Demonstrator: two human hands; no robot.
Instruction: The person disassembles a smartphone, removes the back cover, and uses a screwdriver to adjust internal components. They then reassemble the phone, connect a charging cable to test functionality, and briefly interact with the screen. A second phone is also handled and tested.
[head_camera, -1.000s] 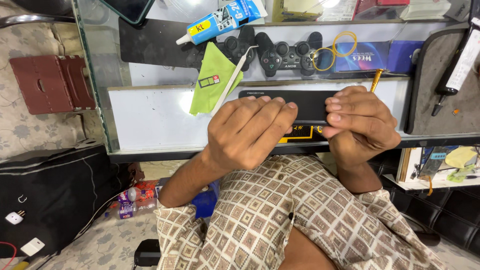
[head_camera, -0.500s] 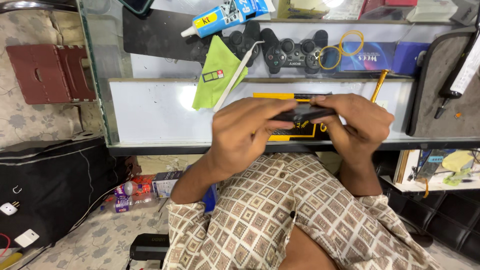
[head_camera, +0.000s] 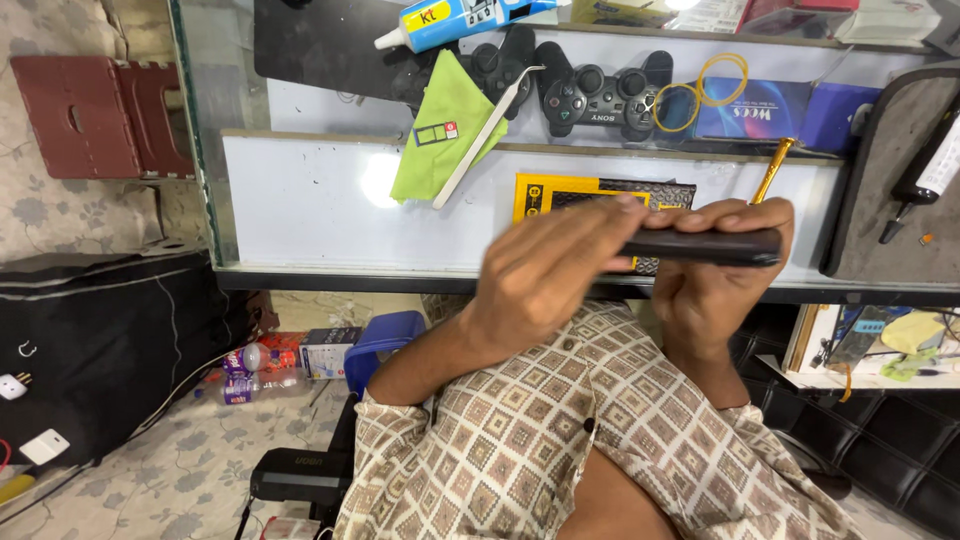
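While both hands, left hand (head_camera: 545, 275) and right hand (head_camera: 715, 275), grip a black phone (head_camera: 700, 245) mid-frame, it could slip onto the table (head_camera: 300, 200).

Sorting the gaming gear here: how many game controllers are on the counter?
2. One black controller lies at the back beside the yellow rings; another is partly hidden under the green cloth. More may be hidden.

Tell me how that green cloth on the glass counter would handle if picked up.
The green cloth is probably floppy: it lies folded and creased on the glass counter. Likely light, being thin. The white tweezers resting across it might slide off when it is lifted.
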